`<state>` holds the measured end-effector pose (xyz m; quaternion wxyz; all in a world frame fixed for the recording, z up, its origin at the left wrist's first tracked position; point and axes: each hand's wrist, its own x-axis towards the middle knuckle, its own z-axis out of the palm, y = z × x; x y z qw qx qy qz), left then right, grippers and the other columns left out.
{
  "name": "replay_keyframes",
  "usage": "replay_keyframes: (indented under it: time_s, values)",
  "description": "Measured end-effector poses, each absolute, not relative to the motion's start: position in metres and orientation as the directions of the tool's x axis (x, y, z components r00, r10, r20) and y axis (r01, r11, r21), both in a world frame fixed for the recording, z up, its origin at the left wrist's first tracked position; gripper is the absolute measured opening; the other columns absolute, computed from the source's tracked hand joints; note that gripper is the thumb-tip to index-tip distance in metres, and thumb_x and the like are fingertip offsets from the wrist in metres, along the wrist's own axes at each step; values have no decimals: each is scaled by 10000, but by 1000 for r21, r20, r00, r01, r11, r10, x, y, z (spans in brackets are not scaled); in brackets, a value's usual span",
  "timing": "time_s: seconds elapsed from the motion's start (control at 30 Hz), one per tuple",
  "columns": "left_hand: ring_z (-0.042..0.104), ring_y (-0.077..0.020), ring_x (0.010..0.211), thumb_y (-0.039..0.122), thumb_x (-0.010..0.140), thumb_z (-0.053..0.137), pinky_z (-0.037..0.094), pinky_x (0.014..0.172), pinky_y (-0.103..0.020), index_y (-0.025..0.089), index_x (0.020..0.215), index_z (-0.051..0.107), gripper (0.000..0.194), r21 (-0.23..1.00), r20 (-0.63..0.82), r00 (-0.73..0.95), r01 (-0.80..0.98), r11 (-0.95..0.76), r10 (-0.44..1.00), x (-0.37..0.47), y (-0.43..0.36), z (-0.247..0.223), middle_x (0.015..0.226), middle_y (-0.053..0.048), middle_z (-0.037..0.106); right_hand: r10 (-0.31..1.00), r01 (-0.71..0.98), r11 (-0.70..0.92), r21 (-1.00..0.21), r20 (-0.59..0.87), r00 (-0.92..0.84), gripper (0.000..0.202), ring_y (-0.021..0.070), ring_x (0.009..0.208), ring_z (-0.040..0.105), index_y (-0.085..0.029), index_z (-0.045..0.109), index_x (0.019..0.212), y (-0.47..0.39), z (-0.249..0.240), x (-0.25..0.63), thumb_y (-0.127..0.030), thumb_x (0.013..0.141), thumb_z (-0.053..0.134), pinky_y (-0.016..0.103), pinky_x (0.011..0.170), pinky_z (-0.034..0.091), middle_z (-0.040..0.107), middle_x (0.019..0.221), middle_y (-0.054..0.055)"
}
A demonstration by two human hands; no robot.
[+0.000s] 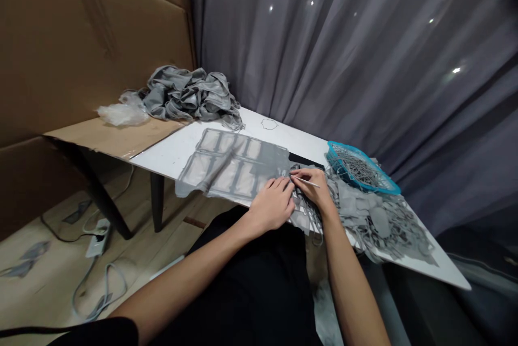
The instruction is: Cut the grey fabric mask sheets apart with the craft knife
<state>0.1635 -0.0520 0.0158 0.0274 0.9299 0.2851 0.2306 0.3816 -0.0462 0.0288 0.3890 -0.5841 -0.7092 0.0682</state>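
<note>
A grey fabric piece with pale rectangular panels (243, 165) lies flat at the front edge of the white table. My left hand (274, 203) presses on its right end, fingers spread a little. Just right of it, my right hand (313, 184) pinches a thin white stick-like tool (306, 181), its tip close to my left fingertips. Grey cords and fabric scraps (307, 203) lie under and beside my right hand. What my left fingertips may hold at the fabric is too small to tell.
A blue basket (390, 186) of grey cords stands at the right, behind a heap of grey scraps (380, 222). Crumpled grey fabric (190, 95) and a clear plastic bag (124, 111) lie at the back left. A power strip (97, 238) is on the floor.
</note>
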Motion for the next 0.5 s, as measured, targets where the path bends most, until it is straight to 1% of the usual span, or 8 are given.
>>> replay_keyframes:
  time_s: [0.17,0.37,0.5]
  values:
    - [590,-339,1503,313,1131,424,398,1272,-489,96,1543,559,485,185,424,728,513,-838,539,163,-52,15,1612,-221,644,881,773,305,-555,472,-9,208,308,891,868,-234,860,805,-47,31,380,-368,931,763,380,803,678,901,1026,102]
    - [584,-337,1508,313,1120,433,395,1266,-492,135,1567,535,491,196,433,721,510,-838,540,163,-52,13,1607,-206,646,886,786,300,-541,464,-18,206,311,912,866,-244,871,822,-47,30,380,-373,934,757,386,815,679,901,1040,98]
    - [588,-338,1502,319,1121,435,402,1261,-493,126,1557,544,489,192,434,724,508,-840,537,164,-51,13,1602,-210,649,883,808,295,-510,469,-26,191,305,932,869,-256,870,821,-47,28,382,-355,942,760,380,831,676,902,1051,79]
